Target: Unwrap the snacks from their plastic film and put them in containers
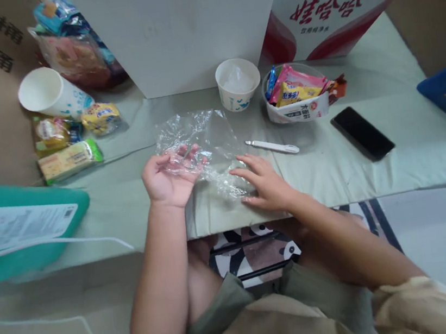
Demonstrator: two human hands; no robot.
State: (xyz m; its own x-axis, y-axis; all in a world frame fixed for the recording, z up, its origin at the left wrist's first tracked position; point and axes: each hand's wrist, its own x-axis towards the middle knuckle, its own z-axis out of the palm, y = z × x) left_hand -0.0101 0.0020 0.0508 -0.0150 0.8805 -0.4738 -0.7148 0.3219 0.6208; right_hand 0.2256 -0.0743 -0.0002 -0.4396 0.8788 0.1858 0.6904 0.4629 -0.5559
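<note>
A crumpled clear plastic bag (pixel 212 130) is spread on the cloth-covered table in front of me. My left hand (pixel 171 179) is turned palm up at its left side, fingers loosely curled round the film, which partly covers them. Over at the bag's right side is my right hand (pixel 266 183), its fingers spread and the tips at the bunched film. Just beyond that hand lies a slim white craft knife (pixel 273 146) with a short blade tip showing. A white paper cup (pixel 239 99) with clear plastic inside stands behind the bag.
A bowl of wrapped snacks (pixel 299 107) and a black phone (pixel 362 133) are at right. Leftward are a tipped paper cup (pixel 47 94), snack packets (pixel 70 161) and a green container (pixel 27 214) with a white cable. White boxes (pixel 189 34) stand at the back.
</note>
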